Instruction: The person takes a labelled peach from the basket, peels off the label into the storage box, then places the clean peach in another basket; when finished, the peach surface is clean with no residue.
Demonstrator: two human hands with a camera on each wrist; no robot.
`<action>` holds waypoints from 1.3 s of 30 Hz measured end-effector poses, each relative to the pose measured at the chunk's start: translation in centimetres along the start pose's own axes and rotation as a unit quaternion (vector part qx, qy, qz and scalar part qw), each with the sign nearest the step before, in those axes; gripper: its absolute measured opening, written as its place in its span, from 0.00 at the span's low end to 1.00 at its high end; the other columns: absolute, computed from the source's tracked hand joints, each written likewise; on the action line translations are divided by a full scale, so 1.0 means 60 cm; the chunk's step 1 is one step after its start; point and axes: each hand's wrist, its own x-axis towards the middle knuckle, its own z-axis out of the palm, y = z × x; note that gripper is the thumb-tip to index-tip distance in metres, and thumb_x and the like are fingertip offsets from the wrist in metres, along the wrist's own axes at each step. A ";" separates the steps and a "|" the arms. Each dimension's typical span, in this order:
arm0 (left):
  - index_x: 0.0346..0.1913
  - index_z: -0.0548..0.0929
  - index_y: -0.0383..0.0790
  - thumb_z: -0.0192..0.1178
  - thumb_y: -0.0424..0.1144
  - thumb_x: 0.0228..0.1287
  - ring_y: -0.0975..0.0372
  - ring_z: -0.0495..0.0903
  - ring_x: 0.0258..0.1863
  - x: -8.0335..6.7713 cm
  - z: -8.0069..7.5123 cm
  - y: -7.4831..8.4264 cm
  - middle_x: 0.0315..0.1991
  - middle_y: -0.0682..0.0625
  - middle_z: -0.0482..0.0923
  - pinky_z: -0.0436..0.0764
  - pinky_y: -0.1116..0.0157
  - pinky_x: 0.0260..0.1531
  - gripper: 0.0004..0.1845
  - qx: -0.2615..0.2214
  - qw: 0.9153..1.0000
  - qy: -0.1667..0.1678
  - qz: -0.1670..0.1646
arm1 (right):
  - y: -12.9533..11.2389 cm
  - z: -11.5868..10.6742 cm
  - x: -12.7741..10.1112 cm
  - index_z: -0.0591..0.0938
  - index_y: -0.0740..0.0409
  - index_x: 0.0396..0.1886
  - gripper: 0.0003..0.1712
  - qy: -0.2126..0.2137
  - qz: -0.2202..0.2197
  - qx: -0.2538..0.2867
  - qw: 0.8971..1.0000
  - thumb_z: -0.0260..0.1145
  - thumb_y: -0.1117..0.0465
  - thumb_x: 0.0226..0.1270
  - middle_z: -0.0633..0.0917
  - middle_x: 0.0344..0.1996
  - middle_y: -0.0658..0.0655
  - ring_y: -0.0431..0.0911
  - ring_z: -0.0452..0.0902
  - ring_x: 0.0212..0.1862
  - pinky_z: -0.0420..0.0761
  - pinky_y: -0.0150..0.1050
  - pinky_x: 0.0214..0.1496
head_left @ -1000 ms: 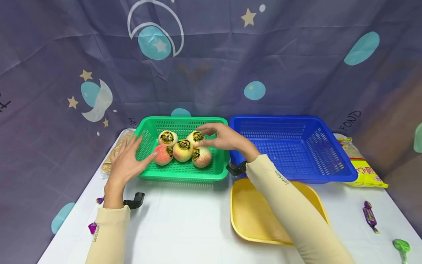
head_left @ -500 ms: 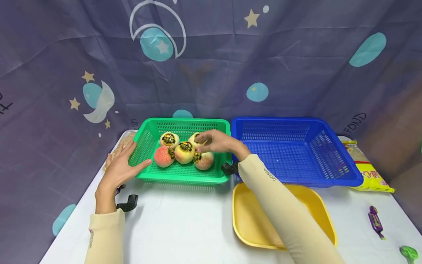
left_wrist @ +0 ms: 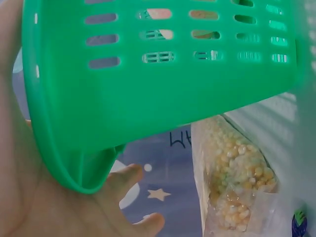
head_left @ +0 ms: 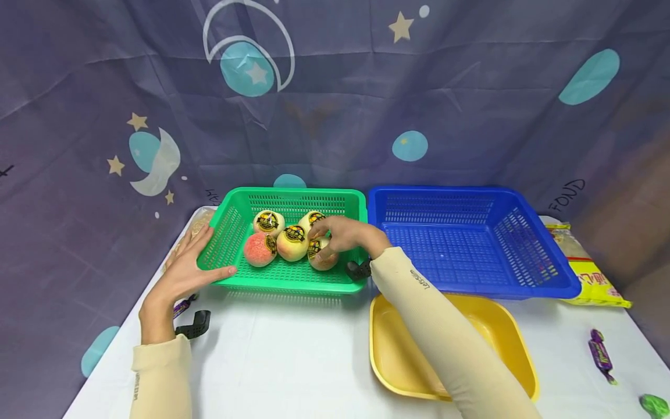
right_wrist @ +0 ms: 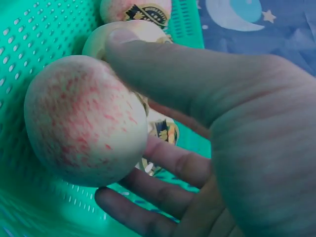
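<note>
The green basket [head_left: 288,287] holds several peaches with black and gold stickers. My right hand [head_left: 342,234] reaches into it over the right front peach [head_left: 323,263]. In the right wrist view, fingers stretch along the side of that speckled peach [right_wrist: 84,123], while the thumb passes above and overlaps a yellowish peach behind; whether they touch is unclear. At the basket's left end, my left hand [head_left: 178,276] rests against the rim. Its thumb points along the front rim, and its fingers lie spread outside. The left wrist view shows the palm against the green wall [left_wrist: 123,98].
A blue basket [head_left: 471,287] adjoins on the right, behind a yellow tray [head_left: 378,349]. Purple candies and a green lollipop [head_left: 654,405] lie near the table's sides. A bag of corn kernels [left_wrist: 239,177] stands left, a yellow packet [head_left: 591,279] right.
My right hand has lowered from above the right rear peach onto the right front one. The left hand has slid down and left along the basket's end.
</note>
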 end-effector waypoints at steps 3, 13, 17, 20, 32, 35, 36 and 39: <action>0.84 0.43 0.53 0.72 0.65 0.52 0.43 0.29 0.83 -0.001 -0.001 -0.001 0.85 0.51 0.37 0.41 0.24 0.69 0.64 -0.001 1.000 -0.006 0.001 | -0.001 0.001 -0.001 0.79 0.51 0.67 0.34 -0.002 0.009 -0.010 1.000 0.78 0.57 0.60 0.79 0.67 0.56 0.53 0.72 0.71 0.72 0.48 0.74; 0.84 0.42 0.50 0.75 0.63 0.50 0.44 0.28 0.83 -0.001 -0.004 -0.007 0.85 0.52 0.34 0.43 0.24 0.69 0.66 -0.008 1.000 -0.011 0.007 | -0.012 0.009 0.002 0.80 0.52 0.64 0.35 -0.022 0.023 -0.068 0.997 0.79 0.48 0.57 0.82 0.56 0.52 0.46 0.75 0.55 0.77 0.40 0.60; 0.84 0.42 0.50 0.75 0.62 0.50 0.44 0.28 0.83 -0.001 -0.002 -0.008 0.85 0.51 0.34 0.42 0.24 0.69 0.66 -0.017 1.000 -0.012 0.008 | -0.014 0.012 0.002 0.79 0.49 0.66 0.37 -0.027 0.034 -0.071 0.997 0.80 0.49 0.56 0.82 0.55 0.50 0.45 0.75 0.53 0.78 0.38 0.58; 0.84 0.42 0.50 0.75 0.62 0.50 0.43 0.28 0.83 -0.001 -0.001 -0.008 0.85 0.50 0.34 0.42 0.24 0.68 0.66 -0.019 1.000 -0.014 0.007 | -0.013 0.012 0.002 0.80 0.49 0.65 0.36 -0.027 0.031 -0.077 0.996 0.80 0.49 0.56 0.82 0.56 0.51 0.45 0.76 0.54 0.79 0.39 0.58; 0.84 0.41 0.49 0.74 0.61 0.52 0.41 0.30 0.83 0.002 -0.003 -0.007 0.85 0.52 0.32 0.44 0.28 0.72 0.66 -0.029 0.999 -0.021 0.013 | -0.021 0.007 -0.006 0.78 0.45 0.67 0.36 -0.055 0.049 -0.073 0.995 0.78 0.48 0.59 0.79 0.59 0.50 0.46 0.73 0.56 0.77 0.42 0.59; 0.83 0.41 0.49 0.74 0.61 0.53 0.41 0.32 0.83 0.001 -0.002 -0.006 0.85 0.52 0.32 0.45 0.28 0.72 0.65 -0.034 0.999 -0.021 0.014 | -0.024 0.007 -0.007 0.77 0.44 0.68 0.38 -0.066 0.061 -0.064 0.994 0.78 0.48 0.57 0.79 0.60 0.50 0.46 0.73 0.56 0.78 0.42 0.59; 0.83 0.41 0.48 0.74 0.61 0.53 0.40 0.32 0.83 0.001 -0.002 -0.006 0.85 0.52 0.32 0.46 0.28 0.72 0.65 -0.036 0.999 -0.019 0.015 | -0.024 0.007 -0.008 0.77 0.44 0.68 0.38 -0.068 0.063 -0.061 0.994 0.78 0.49 0.57 0.79 0.60 0.50 0.46 0.73 0.56 0.78 0.42 0.59; 0.83 0.41 0.49 0.73 0.60 0.55 0.40 0.32 0.83 0.001 0.000 -0.004 0.85 0.52 0.32 0.47 0.27 0.71 0.63 -0.044 0.999 -0.016 0.015 | -0.025 0.007 -0.008 0.78 0.44 0.68 0.38 -0.069 0.062 -0.059 0.994 0.79 0.51 0.56 0.79 0.60 0.50 0.46 0.73 0.55 0.78 0.42 0.58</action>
